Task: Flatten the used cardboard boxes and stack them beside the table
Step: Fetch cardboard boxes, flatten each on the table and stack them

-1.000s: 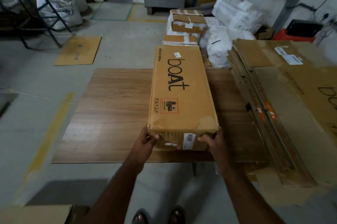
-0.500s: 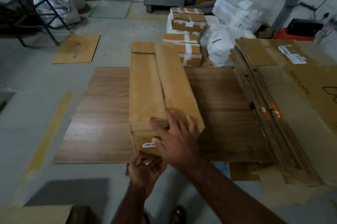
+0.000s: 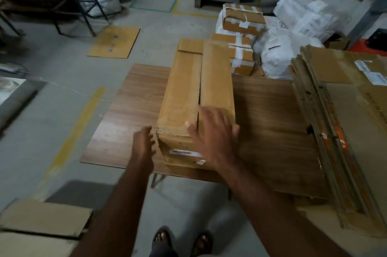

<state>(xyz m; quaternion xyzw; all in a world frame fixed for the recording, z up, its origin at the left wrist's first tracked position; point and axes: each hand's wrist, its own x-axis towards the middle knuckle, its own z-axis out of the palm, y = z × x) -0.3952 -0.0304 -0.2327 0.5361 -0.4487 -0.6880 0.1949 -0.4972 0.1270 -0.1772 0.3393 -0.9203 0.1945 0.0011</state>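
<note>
Lengthwise across the middle of a wood-grain brown tabletop [image 3: 134, 97] lies a long, rectangular, plain brown cardboard box [image 3: 186, 93], its near end at the table's front edge and its far end reaching past the back edge. Two long top flaps meet along a centre seam, and a white barcode label [image 3: 183, 152] shows on the near end face. The person's right hand [image 3: 211, 133] lies spread, fingers straight, on the near end of the box top, over the seam, grasping nothing. The left hand [image 3: 144, 144] hangs just beside the box's near left corner, fingers loose and uncurled, holding nothing; whether it touches the cardboard cannot be told. Along the table's right edge rests a thick stack of flattened brown cardboard sheets [image 3: 335, 131]. Beyond the back edge sit smaller taped brown cartons [image 3: 243, 19] and white plastic sacks [image 3: 280, 53] on the grey floor.
</note>
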